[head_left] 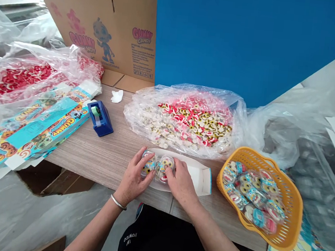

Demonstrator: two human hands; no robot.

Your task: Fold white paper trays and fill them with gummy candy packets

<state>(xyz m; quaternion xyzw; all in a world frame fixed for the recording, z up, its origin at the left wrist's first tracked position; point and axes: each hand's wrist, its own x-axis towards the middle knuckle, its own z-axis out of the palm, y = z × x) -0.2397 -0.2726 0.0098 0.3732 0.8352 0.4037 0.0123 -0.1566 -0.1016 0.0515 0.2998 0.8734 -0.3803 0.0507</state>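
Observation:
A white open carton [203, 176] lies at the table's front edge, with two clear round candy tubs side by side in its left half. Around the left candy tub [149, 162] curl the fingers and thumb of my left hand [134, 176], which wears a silver bangle at the wrist. My right hand [183, 183] has its thumb and fingers on the other candy tub [165, 164], which shows eye-shaped gummies through its plastic. The undersides of both tubs are hidden inside the carton.
At the right stands a yellow basket [292, 206] of filled candy tubs. A large plastic bag of loose gummies [186, 119] lies behind the carton. Leftward are a blue tape dispenser [102, 122], flattened printed boxes [44, 128] and red candy bags [28, 79]. A cardboard box [122, 13] stands behind.

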